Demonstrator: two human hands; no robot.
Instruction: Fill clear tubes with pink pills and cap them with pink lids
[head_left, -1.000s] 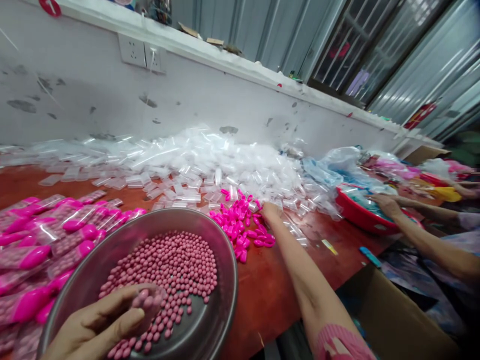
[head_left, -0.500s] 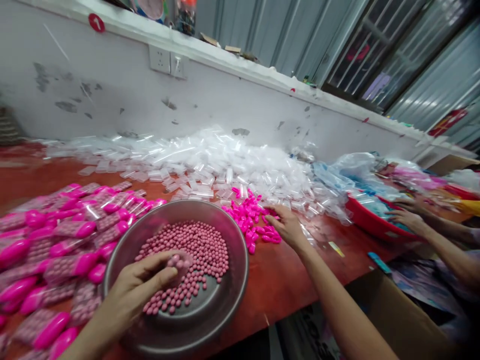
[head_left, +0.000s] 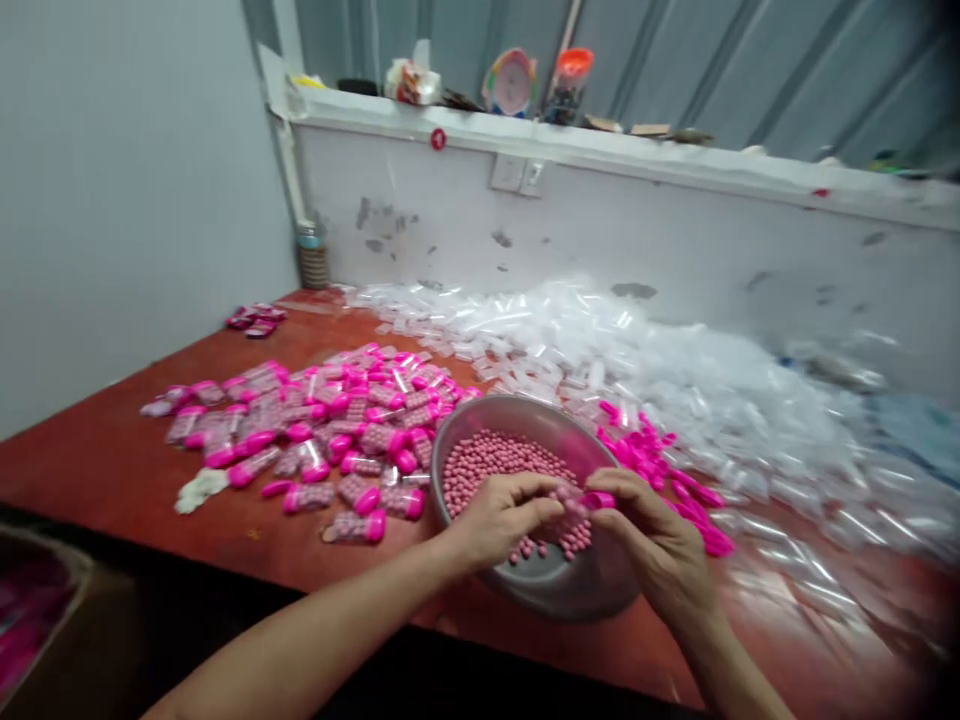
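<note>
Above a metal bowl (head_left: 525,590) with pink beads (head_left: 495,465), my left hand (head_left: 510,515) pinches a small clear container (head_left: 566,500) filled with beads. My right hand (head_left: 652,530) grips a bright pink cap (head_left: 597,500) at the container's open end; whether it is seated cannot be made out. Right of the bowl lies a pile of pink caps (head_left: 637,450), partly behind my right hand. Filled containers with pink caps (head_left: 360,410) are heaped to the left of the bowl.
Many clear empty containers (head_left: 600,340) pile along the wall on the red table (head_left: 247,540). A cardboard box (head_left: 97,610) stands at lower left. Pink packets (head_left: 256,318) and a bottle (head_left: 311,255) lie near the corner. A shelf (head_left: 480,125) holds a jar (head_left: 570,80).
The view has swung left. My right hand has come from the cap pile to my left hand and now holds a pink cap against the filled container.
</note>
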